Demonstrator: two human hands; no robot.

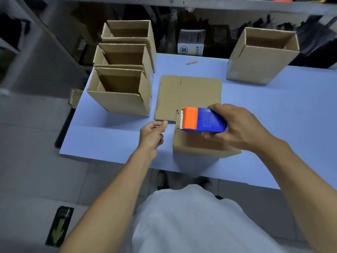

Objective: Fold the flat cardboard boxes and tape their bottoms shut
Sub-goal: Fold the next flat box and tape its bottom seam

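Box (pixel 198 147) sits under right hand (pixel 235 125) gripping tape dispenser (pixel 202 120); left hand (pixel 152 133) pinches tape beside it.

Pale blue table (pixel 273 125). Three open boxes (pixel 120 92) in row at 10 o'clock, touching. Lone open box (pixel 260 57) at 2 o'clock. Flat cardboard (pixel 189 94) at centre. Closed box (pixel 198 145) at 6 o'clock edge. Small cardboard scrap (pixel 191 62) at 12 o'clock.

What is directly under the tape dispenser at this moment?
The tape dispenser, gripped by the right hand, is above an upturned cardboard box on the blue table. The dispenser and hand cover the box's seam, so no tape shows.
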